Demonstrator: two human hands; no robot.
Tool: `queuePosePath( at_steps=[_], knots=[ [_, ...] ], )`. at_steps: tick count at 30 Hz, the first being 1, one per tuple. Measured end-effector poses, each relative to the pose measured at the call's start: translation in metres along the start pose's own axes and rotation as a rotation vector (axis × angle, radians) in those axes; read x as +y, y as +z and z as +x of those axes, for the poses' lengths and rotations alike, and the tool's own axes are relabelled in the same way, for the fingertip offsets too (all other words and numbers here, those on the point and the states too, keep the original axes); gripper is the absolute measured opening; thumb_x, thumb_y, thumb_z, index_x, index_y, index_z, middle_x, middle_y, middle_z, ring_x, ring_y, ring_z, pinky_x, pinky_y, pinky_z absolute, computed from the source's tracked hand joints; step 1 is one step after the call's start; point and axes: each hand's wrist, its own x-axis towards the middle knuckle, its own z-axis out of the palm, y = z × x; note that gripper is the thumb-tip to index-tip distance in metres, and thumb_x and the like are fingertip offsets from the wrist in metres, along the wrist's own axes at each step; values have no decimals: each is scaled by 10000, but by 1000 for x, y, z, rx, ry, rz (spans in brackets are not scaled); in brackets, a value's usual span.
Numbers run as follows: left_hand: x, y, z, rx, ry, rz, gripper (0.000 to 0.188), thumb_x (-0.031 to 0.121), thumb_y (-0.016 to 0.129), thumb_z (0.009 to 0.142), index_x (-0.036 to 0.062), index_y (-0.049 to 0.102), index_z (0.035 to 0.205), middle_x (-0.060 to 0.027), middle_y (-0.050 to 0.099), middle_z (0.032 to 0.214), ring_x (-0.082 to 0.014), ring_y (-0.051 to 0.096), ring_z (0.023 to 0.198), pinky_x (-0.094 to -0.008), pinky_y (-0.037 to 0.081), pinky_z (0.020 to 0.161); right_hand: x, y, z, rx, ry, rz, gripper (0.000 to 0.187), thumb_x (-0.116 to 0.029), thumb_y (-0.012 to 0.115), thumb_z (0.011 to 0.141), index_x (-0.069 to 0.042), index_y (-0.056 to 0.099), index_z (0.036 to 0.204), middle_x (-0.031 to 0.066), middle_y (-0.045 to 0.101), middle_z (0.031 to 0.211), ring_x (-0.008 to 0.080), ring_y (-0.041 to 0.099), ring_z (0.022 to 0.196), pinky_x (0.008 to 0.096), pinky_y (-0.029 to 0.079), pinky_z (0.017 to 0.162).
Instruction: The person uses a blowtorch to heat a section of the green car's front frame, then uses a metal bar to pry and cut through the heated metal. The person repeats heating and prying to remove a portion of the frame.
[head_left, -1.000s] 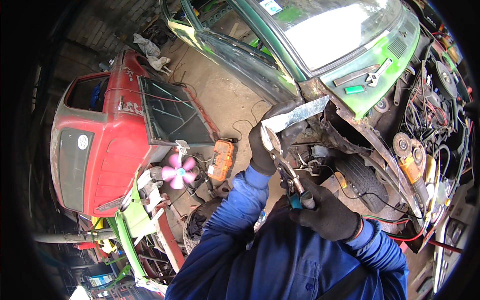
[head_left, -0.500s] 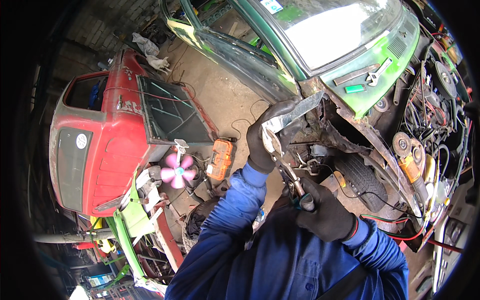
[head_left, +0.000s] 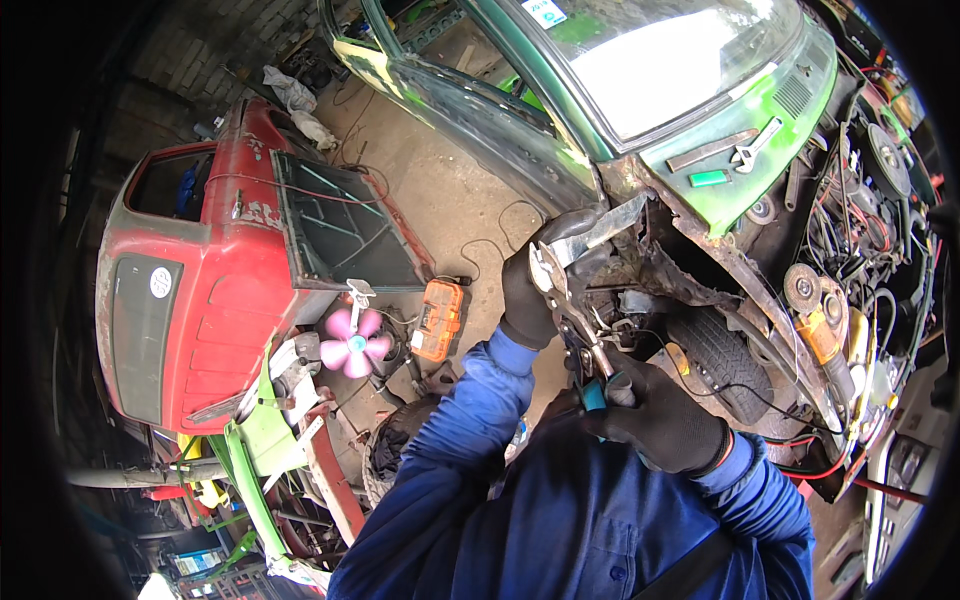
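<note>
My left hand [head_left: 530, 295], in a black glove, is closed around a flat strip of bare sheet metal [head_left: 600, 232] that sticks out toward the upper right. Tin snips [head_left: 572, 322] with silver jaws and teal handles lie diagonally between my hands. Their jaws are up against the strip's near end at my left palm; whether the blades bite on the metal I cannot tell. Gripped around the handles is my black-gloved right hand [head_left: 672, 415], low in front of my chest. Beyond the strip is the rusty, ragged edge of a green car body [head_left: 685, 215].
An adjustable wrench [head_left: 757, 146], a flat bar and a green block lie on the car's cowl. A tyre [head_left: 722, 365] and hoses are at right. An orange case [head_left: 437, 320], a pink fan [head_left: 357, 343] and a red cab shell [head_left: 235, 300] stand at left.
The snips' handles have spread, with more teal showing. My right hand has shifted slightly right, and the strip's near end has moved a little right against the jaws.
</note>
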Motion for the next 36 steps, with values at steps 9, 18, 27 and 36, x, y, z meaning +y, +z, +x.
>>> queuePosePath(
  at_steps=[9,18,27,36],
  knots=[
    [-4,-3,-14,94,2,397,437,-18,655,978,-56,616,1412,-164,650,1443,-272,665,1277,-373,578,1070,10,9,0,34,-72,-73,423,-78,720,875,-32,614,1283,119,667,999,235,661,928,393,539,890],
    [-31,-40,-37,-40,-235,515,457,185,637,1054,-31,568,1451,-190,671,1369,-278,693,1186,-448,569,1043,6,19,14,130,-133,-68,358,-115,734,904,-36,615,1232,78,643,910,186,621,830,382,527,800],
    [-75,-154,-129,256,-674,469,364,149,728,1045,0,656,1369,-59,781,1019,-90,653,723,-267,527,629,20,-36,9,588,35,-145,431,-398,700,1046,-69,591,1302,5,570,869,101,542,822,317,499,775],
    [-69,-202,-191,333,-886,455,345,316,640,1105,15,707,1261,-129,782,952,-136,670,644,-269,511,558,12,-209,59,1007,-99,-355,715,-680,601,1026,-4,632,1258,140,680,930,212,641,742,334,525,729]
  ],
)
